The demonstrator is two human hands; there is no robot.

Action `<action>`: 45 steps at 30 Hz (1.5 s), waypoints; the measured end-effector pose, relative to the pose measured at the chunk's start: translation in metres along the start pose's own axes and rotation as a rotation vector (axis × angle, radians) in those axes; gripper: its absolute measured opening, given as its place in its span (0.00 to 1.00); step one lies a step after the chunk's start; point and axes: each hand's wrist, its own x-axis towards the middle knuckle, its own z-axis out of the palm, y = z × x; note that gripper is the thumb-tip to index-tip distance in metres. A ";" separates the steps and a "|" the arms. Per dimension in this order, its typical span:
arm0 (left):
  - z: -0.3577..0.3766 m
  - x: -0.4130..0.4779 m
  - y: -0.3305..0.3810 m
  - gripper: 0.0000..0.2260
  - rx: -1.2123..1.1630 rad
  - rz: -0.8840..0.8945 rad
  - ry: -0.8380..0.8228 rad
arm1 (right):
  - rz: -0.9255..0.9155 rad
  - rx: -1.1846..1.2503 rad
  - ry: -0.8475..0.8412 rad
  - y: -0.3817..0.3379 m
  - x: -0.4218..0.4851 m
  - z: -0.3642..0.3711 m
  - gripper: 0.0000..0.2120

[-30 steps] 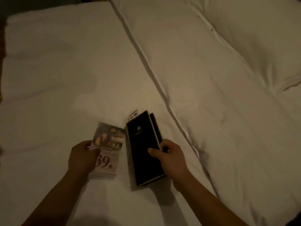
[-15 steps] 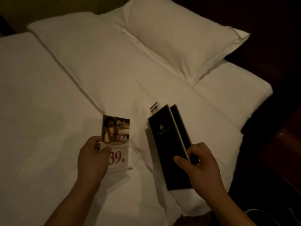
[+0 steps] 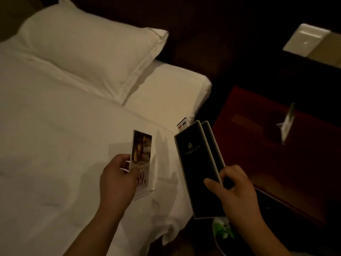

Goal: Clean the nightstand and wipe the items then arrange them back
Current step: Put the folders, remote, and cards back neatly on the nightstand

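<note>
White bedding covers the bed (image 3: pixel 55 145), and both forearms reach out over its near corner. The left hand (image 3: pixel 118 179) is curled shut around the lower edge of a clear acrylic card stand (image 3: pixel 143 159), thumb on the front, holding it upright and lifted off the sheet; the card shows a photo above a large red "39". The right hand (image 3: pixel 234 189) pinches a pair of black folders (image 3: pixel 200 169) near their lower right edge, thumb across the front cover and fingers folded behind, with the folders tilted away from the person. A small white remote (image 3: pixel 182 125) pokes out behind the folders' top edge.

Compared with half a second ago, the view has swung to the right: the dark red nightstand (image 3: pixel 276 145) now shows right of the bed, and the folders hang past the bed's corner, between mattress and nightstand, rather than over the sheet. The card stand has turned more edge-on.

One small stand-up sign (image 3: pixel 287 124) sits on the nightstand, well apart from the right hand. A pillow (image 3: pixel 88 47) lies at the head of the bed.
</note>
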 end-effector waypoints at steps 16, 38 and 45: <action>0.255 -0.026 0.136 0.10 0.042 0.080 -0.222 | 0.355 0.112 0.117 0.150 0.062 -0.206 0.20; 0.330 0.050 0.128 0.12 0.310 0.037 -0.534 | 0.664 0.159 0.375 0.190 0.078 -0.194 0.07; 0.340 0.053 0.124 0.26 0.523 0.240 -0.475 | 0.592 0.005 0.485 0.187 0.083 -0.205 0.08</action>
